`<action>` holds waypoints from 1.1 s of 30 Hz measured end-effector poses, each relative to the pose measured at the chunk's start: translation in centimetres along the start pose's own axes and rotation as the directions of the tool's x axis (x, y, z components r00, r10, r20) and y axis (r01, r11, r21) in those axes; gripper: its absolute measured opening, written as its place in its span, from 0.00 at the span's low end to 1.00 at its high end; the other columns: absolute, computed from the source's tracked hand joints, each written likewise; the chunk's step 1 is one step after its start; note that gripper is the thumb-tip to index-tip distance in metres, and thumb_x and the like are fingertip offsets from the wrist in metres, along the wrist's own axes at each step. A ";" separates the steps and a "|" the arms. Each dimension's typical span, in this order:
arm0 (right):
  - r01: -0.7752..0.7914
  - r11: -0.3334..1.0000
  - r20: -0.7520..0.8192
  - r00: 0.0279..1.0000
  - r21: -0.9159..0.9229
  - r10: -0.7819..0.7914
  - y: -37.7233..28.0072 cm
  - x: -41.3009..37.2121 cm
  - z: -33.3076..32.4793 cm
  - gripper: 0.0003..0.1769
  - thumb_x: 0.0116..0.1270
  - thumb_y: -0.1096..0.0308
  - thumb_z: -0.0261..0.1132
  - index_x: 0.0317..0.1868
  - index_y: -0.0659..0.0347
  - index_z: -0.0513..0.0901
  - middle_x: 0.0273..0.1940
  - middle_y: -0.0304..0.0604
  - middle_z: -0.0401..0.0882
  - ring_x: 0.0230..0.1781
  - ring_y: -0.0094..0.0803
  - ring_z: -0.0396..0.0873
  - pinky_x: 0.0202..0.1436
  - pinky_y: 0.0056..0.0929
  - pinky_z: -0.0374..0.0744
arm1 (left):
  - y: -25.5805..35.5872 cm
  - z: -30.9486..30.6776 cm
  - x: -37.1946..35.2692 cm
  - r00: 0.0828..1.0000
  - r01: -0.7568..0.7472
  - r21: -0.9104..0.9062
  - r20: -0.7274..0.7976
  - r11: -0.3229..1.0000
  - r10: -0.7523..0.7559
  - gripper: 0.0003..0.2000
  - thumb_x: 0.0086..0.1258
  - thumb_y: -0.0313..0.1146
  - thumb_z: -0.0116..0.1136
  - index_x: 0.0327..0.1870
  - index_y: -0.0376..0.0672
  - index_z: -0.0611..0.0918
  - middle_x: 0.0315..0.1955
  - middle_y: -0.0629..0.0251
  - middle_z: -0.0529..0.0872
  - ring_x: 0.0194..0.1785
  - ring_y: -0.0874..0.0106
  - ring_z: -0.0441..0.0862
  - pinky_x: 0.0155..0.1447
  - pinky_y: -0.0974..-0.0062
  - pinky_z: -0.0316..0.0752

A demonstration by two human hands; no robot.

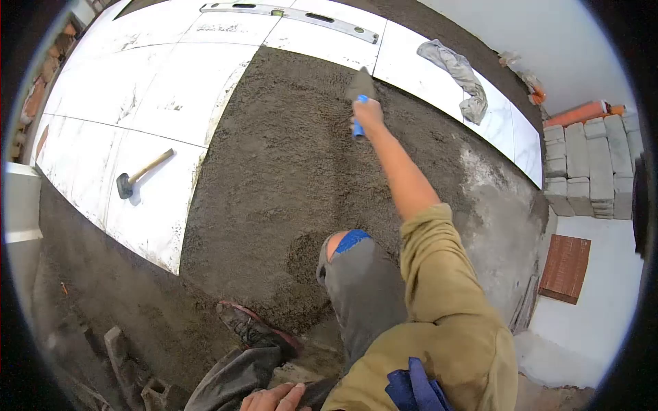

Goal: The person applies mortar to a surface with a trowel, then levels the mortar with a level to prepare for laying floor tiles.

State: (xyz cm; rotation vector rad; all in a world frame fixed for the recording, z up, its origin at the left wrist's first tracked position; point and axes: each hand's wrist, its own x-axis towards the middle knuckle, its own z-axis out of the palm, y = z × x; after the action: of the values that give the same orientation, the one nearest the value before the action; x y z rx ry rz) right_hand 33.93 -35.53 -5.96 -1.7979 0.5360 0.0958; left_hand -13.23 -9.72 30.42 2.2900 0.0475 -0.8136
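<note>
My right hand [369,115] reaches far forward, wrapped round the blue handle of a trowel [362,85]. The trowel's grey blade lies on the wet mortar bed [288,151], close to the edge of the back row of white tiles [404,58]. Low in the view, my left hand [275,397] rests by my thigh; its fingers are stretched out and only partly in view, and nothing shows in them. A rubber mallet [142,175] with a wooden handle lies on the white tiles at the left.
A spirit level [291,20] lies across the back tiles. A crumpled grey cloth [456,75] sits on the tiles at the right. Stacked grey blocks [588,164] and a reddish-brown board [565,268] stand at the right wall. Concrete blocks [123,363] lie at the lower left.
</note>
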 end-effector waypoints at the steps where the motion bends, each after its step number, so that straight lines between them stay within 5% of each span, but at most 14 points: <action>1: -0.014 0.998 -0.013 1.000 -0.062 0.013 0.7 0.2 -2.3 0.08 0.67 0.66 0.59 0.37 0.63 0.74 0.28 0.42 0.74 0.22 0.31 0.78 0.21 0.36 0.81 | -0.2 0.0 -0.1 1.000 -0.002 -0.007 0.001 1.000 0.002 0.20 0.68 0.29 0.61 0.61 0.41 0.80 0.55 0.55 0.83 0.57 0.54 0.78 0.61 0.60 0.71; 8: -0.168 0.986 0.225 0.961 0.003 0.163 1.4 -0.2 -11.1 0.13 0.69 0.61 0.60 0.45 0.63 0.75 0.28 0.41 0.75 0.20 0.30 0.78 0.18 0.32 0.77 | -0.2 0.2 0.4 0.998 0.006 0.056 0.056 0.998 -0.009 0.20 0.70 0.31 0.60 0.63 0.41 0.78 0.55 0.55 0.82 0.56 0.55 0.78 0.61 0.59 0.71; 10: 0.128 0.919 0.385 0.923 -0.372 0.028 3.4 -1.9 -10.9 0.16 0.70 0.58 0.62 0.46 0.63 0.75 0.27 0.40 0.75 0.17 0.29 0.76 0.17 0.32 0.76 | 0.1 0.2 0.6 0.998 0.007 0.060 0.066 0.998 -0.011 0.20 0.70 0.31 0.60 0.63 0.41 0.78 0.55 0.55 0.82 0.56 0.55 0.78 0.61 0.60 0.71; 12: 0.223 0.898 0.540 0.841 -0.379 0.020 4.4 -8.1 -11.0 0.15 0.72 0.56 0.62 0.46 0.60 0.76 0.25 0.38 0.75 0.15 0.26 0.74 0.16 0.30 0.74 | 0.0 0.3 0.7 0.997 -0.019 0.076 0.075 0.997 0.014 0.20 0.70 0.31 0.60 0.63 0.40 0.78 0.55 0.55 0.82 0.56 0.55 0.78 0.60 0.60 0.71; 15: 0.192 0.832 0.685 0.675 -0.521 0.273 0.5 -12.7 -12.6 0.20 0.73 0.55 0.61 0.58 0.57 0.78 0.25 0.37 0.74 0.15 0.24 0.74 0.16 0.28 0.74 | 0.0 0.3 0.6 0.999 -0.015 0.071 0.041 0.997 0.012 0.20 0.69 0.31 0.60 0.62 0.40 0.78 0.54 0.55 0.82 0.55 0.55 0.78 0.60 0.60 0.71; 18: 0.033 0.886 0.479 0.850 -0.463 0.219 0.2 -7.0 -12.8 0.21 0.73 0.56 0.59 0.60 0.58 0.78 0.25 0.36 0.75 0.15 0.23 0.74 0.17 0.28 0.75 | 0.0 0.5 0.8 1.000 -0.004 0.054 0.030 0.999 0.003 0.20 0.67 0.30 0.61 0.61 0.40 0.79 0.53 0.56 0.82 0.54 0.55 0.79 0.60 0.60 0.71; 19: 0.096 0.886 0.456 0.879 -0.454 0.138 0.5 -4.9 -12.8 0.20 0.74 0.56 0.59 0.58 0.60 0.77 0.25 0.37 0.75 0.15 0.24 0.74 0.17 0.28 0.76 | 0.1 0.6 0.8 0.999 -0.015 0.056 0.032 0.998 0.013 0.20 0.67 0.30 0.61 0.60 0.40 0.79 0.52 0.56 0.82 0.54 0.55 0.79 0.59 0.60 0.71; 23: 0.216 0.811 0.594 0.781 -0.543 0.190 2.4 -11.3 -11.3 0.20 0.73 0.52 0.60 0.50 0.63 0.79 0.24 0.39 0.76 0.17 0.27 0.77 0.18 0.29 0.75 | 0.2 0.6 0.9 0.999 -0.013 0.043 0.048 0.999 0.011 0.20 0.66 0.31 0.61 0.60 0.40 0.79 0.51 0.56 0.82 0.54 0.56 0.78 0.60 0.60 0.70; 25: 0.272 0.800 0.724 0.636 -0.535 0.268 1.2 -14.0 -11.0 0.20 0.72 0.51 0.62 0.48 0.62 0.79 0.23 0.40 0.77 0.17 0.27 0.78 0.19 0.30 0.76 | 0.0 0.6 0.8 1.000 -0.011 0.031 0.029 0.999 0.010 0.21 0.66 0.31 0.61 0.60 0.40 0.79 0.52 0.56 0.82 0.54 0.56 0.78 0.60 0.60 0.70; 30: 0.374 0.765 0.553 0.833 -0.525 -0.028 -1.0 -3.2 -5.6 0.20 0.72 0.50 0.61 0.37 0.61 0.77 0.25 0.42 0.79 0.17 0.30 0.78 0.21 0.34 0.76 | -0.2 1.2 0.6 1.000 -0.015 0.044 -0.005 0.999 0.016 0.21 0.66 0.32 0.61 0.61 0.40 0.78 0.52 0.57 0.81 0.54 0.56 0.78 0.60 0.60 0.70; 33: 0.590 0.520 0.640 0.761 -0.618 -0.104 -0.4 -0.8 -3.4 0.24 0.71 0.47 0.61 0.38 0.64 0.79 0.31 0.51 0.84 0.26 0.42 0.84 0.31 0.42 0.80 | -0.6 1.4 -0.1 0.999 -0.052 0.035 0.011 0.998 0.052 0.22 0.66 0.32 0.61 0.61 0.41 0.78 0.51 0.57 0.81 0.54 0.57 0.78 0.60 0.60 0.70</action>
State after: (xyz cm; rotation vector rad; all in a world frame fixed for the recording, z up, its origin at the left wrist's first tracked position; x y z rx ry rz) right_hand 32.68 -38.40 -4.33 -2.5953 -0.4202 0.6212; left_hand -14.22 -10.18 29.31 2.3106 -0.0311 -0.8052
